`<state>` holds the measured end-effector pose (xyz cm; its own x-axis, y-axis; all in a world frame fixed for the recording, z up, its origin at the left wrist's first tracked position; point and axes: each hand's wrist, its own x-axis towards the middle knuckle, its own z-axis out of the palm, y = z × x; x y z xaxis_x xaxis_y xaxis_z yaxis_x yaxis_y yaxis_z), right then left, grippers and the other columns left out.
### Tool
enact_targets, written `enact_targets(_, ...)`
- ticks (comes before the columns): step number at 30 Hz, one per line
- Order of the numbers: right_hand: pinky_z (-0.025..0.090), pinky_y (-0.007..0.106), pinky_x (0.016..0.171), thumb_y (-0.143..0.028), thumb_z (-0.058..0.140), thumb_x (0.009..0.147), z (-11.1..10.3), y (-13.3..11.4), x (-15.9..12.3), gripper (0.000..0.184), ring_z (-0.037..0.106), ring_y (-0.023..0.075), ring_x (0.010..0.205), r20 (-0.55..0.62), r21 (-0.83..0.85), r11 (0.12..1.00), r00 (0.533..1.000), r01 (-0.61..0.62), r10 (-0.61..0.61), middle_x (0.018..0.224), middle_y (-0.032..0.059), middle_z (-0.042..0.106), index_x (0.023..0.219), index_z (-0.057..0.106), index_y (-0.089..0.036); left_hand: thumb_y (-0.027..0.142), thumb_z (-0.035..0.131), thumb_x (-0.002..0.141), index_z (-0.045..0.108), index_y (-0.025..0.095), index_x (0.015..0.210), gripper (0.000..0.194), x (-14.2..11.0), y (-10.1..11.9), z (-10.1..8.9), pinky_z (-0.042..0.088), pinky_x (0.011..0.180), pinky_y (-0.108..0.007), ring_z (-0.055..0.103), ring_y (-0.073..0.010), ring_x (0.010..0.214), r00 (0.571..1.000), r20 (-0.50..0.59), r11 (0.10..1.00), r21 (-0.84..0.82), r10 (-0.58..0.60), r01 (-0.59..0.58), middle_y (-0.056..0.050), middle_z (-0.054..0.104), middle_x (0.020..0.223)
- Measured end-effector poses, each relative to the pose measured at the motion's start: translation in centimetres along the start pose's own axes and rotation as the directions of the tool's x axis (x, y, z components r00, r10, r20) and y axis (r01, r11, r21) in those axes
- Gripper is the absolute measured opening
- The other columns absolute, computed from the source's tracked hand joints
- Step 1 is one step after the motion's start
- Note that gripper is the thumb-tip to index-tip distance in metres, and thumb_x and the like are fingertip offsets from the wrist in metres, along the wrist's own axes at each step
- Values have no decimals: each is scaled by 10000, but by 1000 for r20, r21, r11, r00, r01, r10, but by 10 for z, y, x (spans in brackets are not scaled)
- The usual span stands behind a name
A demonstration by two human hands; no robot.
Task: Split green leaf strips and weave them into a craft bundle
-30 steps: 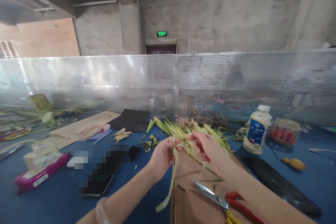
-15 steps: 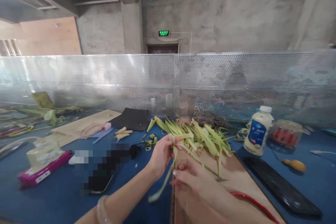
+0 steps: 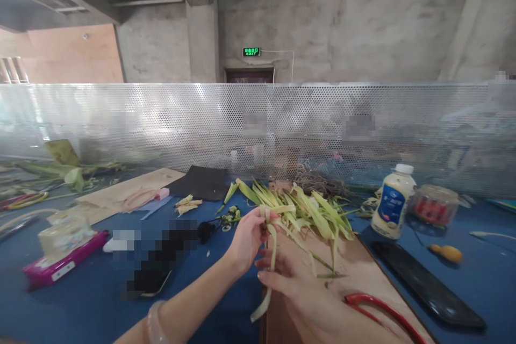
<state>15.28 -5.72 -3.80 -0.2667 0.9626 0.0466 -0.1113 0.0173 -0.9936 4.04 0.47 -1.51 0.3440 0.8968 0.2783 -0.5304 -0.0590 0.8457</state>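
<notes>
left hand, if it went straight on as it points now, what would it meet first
The left hand would probably meet the heap of green husks first, though the gap in depth is unclear from this view.

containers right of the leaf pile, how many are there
2: the white-capped bottle with a blue label, and the low clear tub with red contents, just right of it. Others may be hidden behind them.
</notes>
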Motion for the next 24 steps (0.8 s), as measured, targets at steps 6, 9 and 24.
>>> enact_targets(6, 454, 288, 686, -383, 653, 684, -3, 2, -2, 243, 602, 162, 701, 85, -27, 999, 996, -27, 30, 716, 54, 653, 711, 633, -143, 175, 408, 731, 575, 116, 794, 189, 1, 4, -3, 284, 508, -206, 465, -107, 576, 999, 1, 999, -10, 48, -48, -50, 572, 647)
enact_targets(9, 424, 231, 491, -460, 595, 710, -18, -1, -10, 303, 506, 102, 449, 30, -94, 993, 997, -66, 70, 515, -17, 553, 677, 577, -159, 175, 421, 719, 584, 118, 777, 182, 2, 6, -5, 268, 491, -199, 449, -98, 569, 999, -22, 999, -18, 48, -48, -34, 546, 639)
enact_targets(24, 438, 300, 582, -92, 397, 814, 8, -85, -47, 235, 581, 173, 623, 655, -750, -602, 441, 275, -614, 692, 64, 631, 846, 624, -142, 233, 551, 700, 611, 123, 792, 156, 5, 3, -3, 295, 520, -185, 497, -97, 590, 997, -72, 996, 85, -7, 13, -29, 589, 645)
